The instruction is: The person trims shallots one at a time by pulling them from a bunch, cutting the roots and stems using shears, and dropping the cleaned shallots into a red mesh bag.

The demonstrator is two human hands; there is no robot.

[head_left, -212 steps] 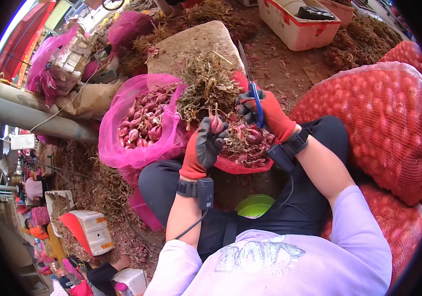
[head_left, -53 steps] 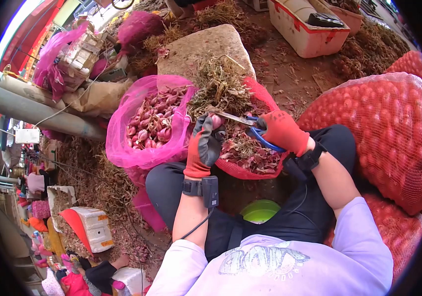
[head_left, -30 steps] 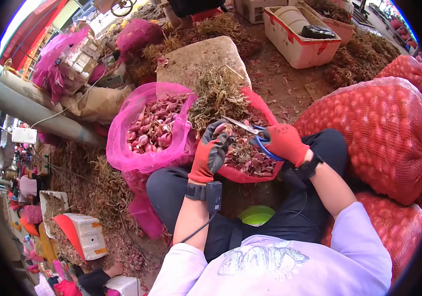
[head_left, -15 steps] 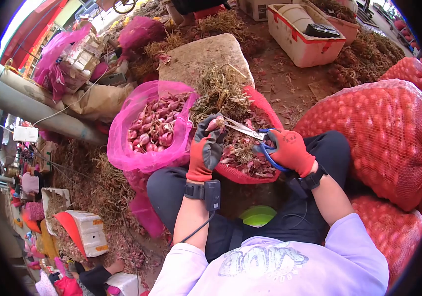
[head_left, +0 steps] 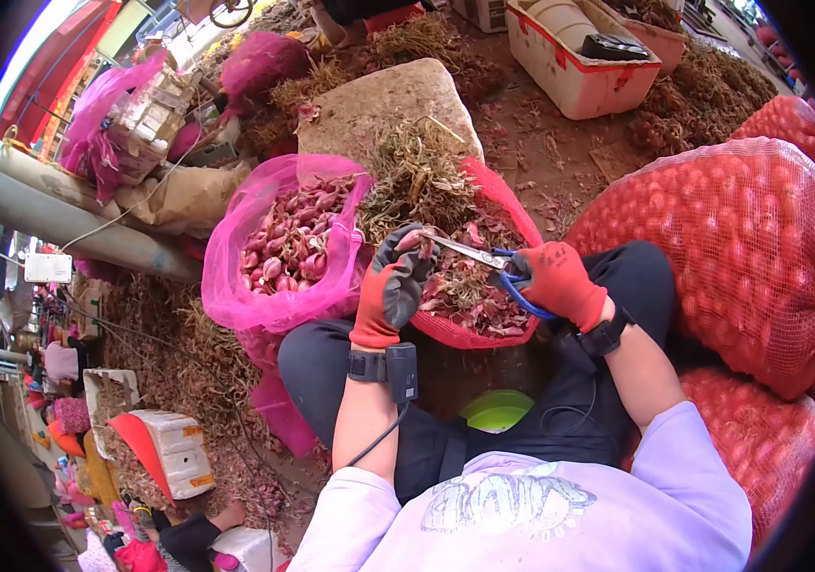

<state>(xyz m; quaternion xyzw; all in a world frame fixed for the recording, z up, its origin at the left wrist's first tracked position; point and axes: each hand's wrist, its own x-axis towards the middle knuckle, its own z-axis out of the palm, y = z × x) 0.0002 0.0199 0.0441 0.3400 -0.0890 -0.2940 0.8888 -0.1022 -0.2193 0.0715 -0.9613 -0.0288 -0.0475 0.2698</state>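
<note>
In a grey-and-red work glove, my left hand (head_left: 394, 286) is closed around a shallot (head_left: 411, 242), most of it covered by the fingers. My right hand (head_left: 563, 284), gloved the same way, grips scissors with blue handles (head_left: 472, 253). Their blades point left and the tips reach the shallot at my left fingertips. Below the blades, a red mesh bag (head_left: 507, 205) lies open with dry skins and trimmings in it. Left of my left hand, an open pink mesh bag (head_left: 221, 272) holds many loose shallots (head_left: 298, 238). Dried stalks (head_left: 417, 176) are heaped just beyond my hands.
Large filled red mesh sacks (head_left: 712, 248) stand close on my right. A pale slab (head_left: 350, 100) lies ahead, with a white foam box (head_left: 579, 71) farther right. A green bowl (head_left: 498, 408) sits between my legs. A grey pipe (head_left: 83, 224) crosses the left side.
The scissor blades, spread apart earlier, are now nearly together. My left fingers have turned and cover more of the shallot. The whole view has shifted slightly.
</note>
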